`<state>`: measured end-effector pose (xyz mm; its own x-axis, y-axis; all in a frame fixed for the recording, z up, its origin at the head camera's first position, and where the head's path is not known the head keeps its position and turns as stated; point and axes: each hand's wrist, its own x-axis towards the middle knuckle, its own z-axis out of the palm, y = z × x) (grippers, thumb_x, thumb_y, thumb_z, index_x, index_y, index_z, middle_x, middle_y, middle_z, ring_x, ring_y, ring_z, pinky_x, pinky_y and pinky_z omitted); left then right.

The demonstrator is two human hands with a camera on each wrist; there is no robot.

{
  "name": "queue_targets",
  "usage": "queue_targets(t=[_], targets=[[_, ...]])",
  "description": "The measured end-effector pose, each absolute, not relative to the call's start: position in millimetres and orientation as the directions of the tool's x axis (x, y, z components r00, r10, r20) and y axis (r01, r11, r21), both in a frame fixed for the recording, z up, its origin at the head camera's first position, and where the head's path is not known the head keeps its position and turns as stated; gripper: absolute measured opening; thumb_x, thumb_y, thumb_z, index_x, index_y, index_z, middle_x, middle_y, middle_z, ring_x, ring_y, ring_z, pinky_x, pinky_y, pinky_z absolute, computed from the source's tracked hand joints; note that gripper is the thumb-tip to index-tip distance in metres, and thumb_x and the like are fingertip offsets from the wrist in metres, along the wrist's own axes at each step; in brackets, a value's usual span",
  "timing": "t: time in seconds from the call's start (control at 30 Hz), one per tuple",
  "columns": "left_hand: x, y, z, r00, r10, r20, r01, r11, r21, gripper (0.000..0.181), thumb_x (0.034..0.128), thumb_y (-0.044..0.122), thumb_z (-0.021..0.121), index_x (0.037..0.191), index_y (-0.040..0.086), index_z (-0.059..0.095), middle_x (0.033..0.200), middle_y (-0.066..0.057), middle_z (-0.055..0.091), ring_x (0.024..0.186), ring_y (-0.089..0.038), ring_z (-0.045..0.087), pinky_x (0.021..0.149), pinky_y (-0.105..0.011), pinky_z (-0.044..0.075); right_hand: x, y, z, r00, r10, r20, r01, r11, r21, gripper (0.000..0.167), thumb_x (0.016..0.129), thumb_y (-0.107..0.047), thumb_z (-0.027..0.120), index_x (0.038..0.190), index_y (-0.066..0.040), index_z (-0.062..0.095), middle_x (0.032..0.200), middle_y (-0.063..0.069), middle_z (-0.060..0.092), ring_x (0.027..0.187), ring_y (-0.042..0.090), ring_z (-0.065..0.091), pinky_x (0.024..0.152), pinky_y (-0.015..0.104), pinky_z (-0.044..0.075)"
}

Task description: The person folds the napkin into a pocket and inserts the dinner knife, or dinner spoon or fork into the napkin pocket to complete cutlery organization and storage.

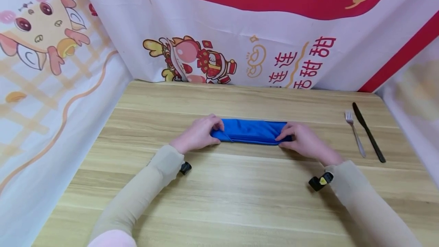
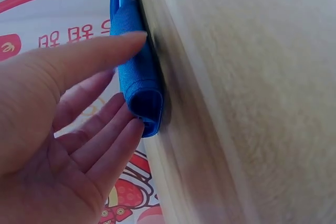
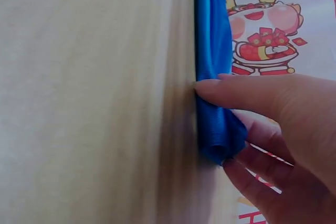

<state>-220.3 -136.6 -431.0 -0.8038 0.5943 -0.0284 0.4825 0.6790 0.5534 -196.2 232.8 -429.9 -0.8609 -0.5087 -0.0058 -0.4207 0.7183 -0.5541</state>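
A blue cloth (image 1: 252, 132), folded into a long narrow strip, lies crosswise on the wooden table. At its left end the left hand (image 1: 203, 130) has thumb and fingers round the fabric. The right hand (image 1: 302, 138) pinches the opposite end. In the left wrist view, the left hand (image 2: 68, 103) lays its thumb on the near side of the cloth (image 2: 137, 61), whose end shows a rolled, hollow fold. The right wrist view has the right hand (image 3: 278, 129) with its thumb on the cloth (image 3: 210, 98) and fingers behind the end.
On the right side of the table (image 1: 240, 201) lie a fork (image 1: 356, 134) and, beside it, a black knife (image 1: 368, 132). A printed white and red curtain (image 1: 212, 22) hangs along the table's back edge, with more printed fabric (image 1: 92, 48) at the left.
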Motion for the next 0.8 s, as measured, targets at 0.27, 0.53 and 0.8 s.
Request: queue_targets(t=[0.27,0.53,0.8], targets=[[-218,-132,-429,-0.761,0.647,-0.032,0.554,0.676,0.486,0.022,0.0912,0.015,0.080,0.112,0.014,0.076,0.117,-0.002,0.068,0.108,-0.020,0.061,0.101,-0.038,0.048,-195,235,-439,-0.869,-0.491,0.063,-0.441,0.710,-0.548,0.018,0.086,-0.004,0.082,0.099,-0.016,0.081,0.099,-0.003,0.067,0.093,0.018,0.061,0.082,0.041,0.052],[-217,-130,-430,-0.763,0.646,-0.041,0.546,0.676,0.494,0.017,0.0916,0.013,0.079,0.106,0.017,0.073,0.113,0.001,0.069,0.102,-0.017,0.059,0.098,-0.037,0.048,-192,236,-441,-0.848,-0.512,0.141,-0.496,0.670,-0.552,0.018,0.081,-0.002,0.086,0.091,-0.015,0.079,0.093,-0.005,0.066,0.087,0.018,0.061,0.074,0.038,0.052],[-206,-134,-426,-0.791,0.612,0.008,0.540,0.691,0.480,0.031,0.0870,0.019,0.084,0.114,0.017,0.069,0.119,0.002,0.063,0.112,-0.016,0.054,0.101,-0.035,0.046,-184,243,-423,-0.879,-0.472,0.067,-0.425,0.713,-0.557,0.026,0.086,-0.008,0.084,0.111,-0.010,0.078,0.117,0.009,0.067,0.111,0.033,0.061,0.096,0.059,0.048]])
